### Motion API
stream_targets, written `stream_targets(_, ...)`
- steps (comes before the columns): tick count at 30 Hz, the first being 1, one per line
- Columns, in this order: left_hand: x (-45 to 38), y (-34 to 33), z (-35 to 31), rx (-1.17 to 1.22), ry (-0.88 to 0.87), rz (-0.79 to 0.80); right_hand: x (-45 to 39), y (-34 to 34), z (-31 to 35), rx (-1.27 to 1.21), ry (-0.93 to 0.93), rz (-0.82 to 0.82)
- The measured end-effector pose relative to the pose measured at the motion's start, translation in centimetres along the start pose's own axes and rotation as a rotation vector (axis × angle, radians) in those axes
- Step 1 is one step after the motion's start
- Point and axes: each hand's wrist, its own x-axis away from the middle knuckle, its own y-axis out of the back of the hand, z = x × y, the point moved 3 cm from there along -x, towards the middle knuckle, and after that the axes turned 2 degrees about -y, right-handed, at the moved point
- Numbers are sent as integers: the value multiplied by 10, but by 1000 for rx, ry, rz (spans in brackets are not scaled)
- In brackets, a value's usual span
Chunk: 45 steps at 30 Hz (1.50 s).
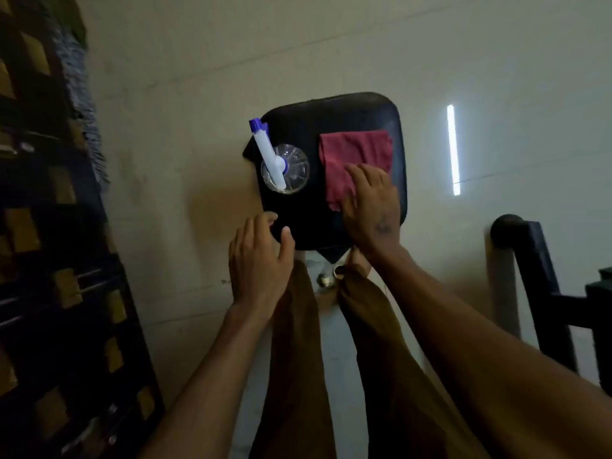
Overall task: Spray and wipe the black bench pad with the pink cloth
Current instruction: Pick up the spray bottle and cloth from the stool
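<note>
Our right hand (369, 202) presses flat, fingers spread, on the soft, light cloth (354, 160) on the pad (331, 114); our left hand (260, 256) grasps nothing. The bottle (285, 168) looks light; we take it at the neck.

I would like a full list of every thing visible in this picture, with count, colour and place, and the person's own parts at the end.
black padded bench pad: one, black, centre, above the pale floor
clear plastic spray bottle: one, clear with white and blue sprayer, standing on the pad's left part
pink cloth: one, dark pink, spread on the pad's right part
dark rack: one, black with tan blocks, left edge
dark metal frame: one, black, right edge
brown trouser legs: two, below the pad
left hand: open, at the pad's near left corner
right hand: flat on the cloth
</note>
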Motion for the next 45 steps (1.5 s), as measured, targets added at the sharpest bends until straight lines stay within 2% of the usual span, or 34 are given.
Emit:
stream_targets(5, -44, -19, 30, 77, 112, -120, -25, -54, -19, 155, -35, 123)
stream_targets(11, -84, -23, 46, 368, -37, -34, -35, -84, -45, 251, -25, 192)
stream_targets(17, -115, -25, 41, 395, -109, 60, -37, -85, -43, 289, 2, 145)
stream_targets(20, -117, -23, 34, 366, -213, 57, -38, -84, -37, 297, -7, 124)
stream_targets(24, -115, -23, 35, 350, -149, 141, -41, -80, -33, 321, -6, 131)
stream_targets(30, -109, -26, 36, 365, -108, 218, -52, -63, -24, 225, -82, -26)
stream_targets(36, -98, -21, 23, 337, -100, 198, -40, -41, -18, 58, -139, -199)
stream_targets(39, -93, -20, 22, 360, -53, 194, -18, -31, -19, -27, -241, -231)
stream_targets(45, -94, -27, 26, 188, -68, 189, 28, -14, -24, -182, -350, -292)
